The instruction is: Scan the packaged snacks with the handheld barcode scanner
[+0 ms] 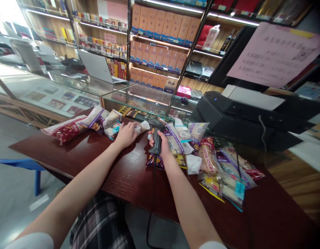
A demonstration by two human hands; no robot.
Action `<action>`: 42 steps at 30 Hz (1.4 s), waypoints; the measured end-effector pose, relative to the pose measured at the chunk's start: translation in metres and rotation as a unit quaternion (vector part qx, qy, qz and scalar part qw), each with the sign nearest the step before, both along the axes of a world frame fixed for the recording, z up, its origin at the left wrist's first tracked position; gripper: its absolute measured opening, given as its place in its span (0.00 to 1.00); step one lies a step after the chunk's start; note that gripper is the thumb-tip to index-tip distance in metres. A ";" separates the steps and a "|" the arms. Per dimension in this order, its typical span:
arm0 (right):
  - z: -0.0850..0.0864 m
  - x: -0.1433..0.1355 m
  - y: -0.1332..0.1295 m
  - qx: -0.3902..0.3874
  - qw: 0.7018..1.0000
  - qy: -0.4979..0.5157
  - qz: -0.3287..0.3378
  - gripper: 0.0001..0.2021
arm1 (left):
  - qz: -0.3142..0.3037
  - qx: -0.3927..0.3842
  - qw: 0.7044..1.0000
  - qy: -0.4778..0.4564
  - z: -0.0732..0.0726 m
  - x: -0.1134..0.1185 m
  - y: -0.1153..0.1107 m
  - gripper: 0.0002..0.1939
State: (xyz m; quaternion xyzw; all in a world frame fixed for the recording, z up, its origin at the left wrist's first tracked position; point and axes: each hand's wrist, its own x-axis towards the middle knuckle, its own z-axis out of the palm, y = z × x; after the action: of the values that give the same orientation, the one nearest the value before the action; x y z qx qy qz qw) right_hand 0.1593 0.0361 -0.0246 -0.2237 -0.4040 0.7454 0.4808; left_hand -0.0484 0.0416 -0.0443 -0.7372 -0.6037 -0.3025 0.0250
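Black-and-white plaid cloth (97, 224) over your lap, closest to camera, below your bare forearms and white sleeves (32, 241). Right hand (161, 142): fingers wrapped around the grip of a dark-grey plastic handheld scanner (156, 147), held upright above a glossy red-brown wooden table (126, 178), black cable (154, 186) dropping from its base past the table edge. Left hand (127, 135): fingertips at a small white-and-clear plastic packet (142, 127), just left of the scanner; can't tell whether you're gripping it or only touching it. Left of that hand: clear pack with a turquoise label (113, 130), white-and-purple plastic bag (97, 119), long red-and-clear plastic bag (69, 129). Right of your scanner: heaped snack bags, including a red-and-clear plastic packet (208, 157), crumpled white paper (193, 164) beside it, yellow-edged clear plastic packet (213, 186) nearer you. Behind the table: glass display case (139, 95), bulky black machine (219, 112) at right.
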 end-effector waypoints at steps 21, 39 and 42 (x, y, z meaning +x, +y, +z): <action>-0.013 0.001 0.006 0.010 1.000 0.003 0.005 0.17 | 0.057 0.048 0.997 -0.004 0.003 -0.021 0.002 0.25; -0.008 0.004 0.006 0.013 0.998 -0.027 0.056 0.19 | 0.057 0.130 0.958 -0.250 0.000 -0.020 0.009 0.25; -0.007 0.004 0.006 0.009 0.998 -0.024 0.060 0.20 | 0.045 0.056 0.872 -0.483 -0.001 -0.016 0.016 0.25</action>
State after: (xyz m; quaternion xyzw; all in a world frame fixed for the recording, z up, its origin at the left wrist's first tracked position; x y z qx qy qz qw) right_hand 0.1635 0.0418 -0.0320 -0.2130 -0.4347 0.7636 0.4272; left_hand -0.0642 0.0573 -0.0449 -0.4683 -0.5551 -0.6531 -0.2147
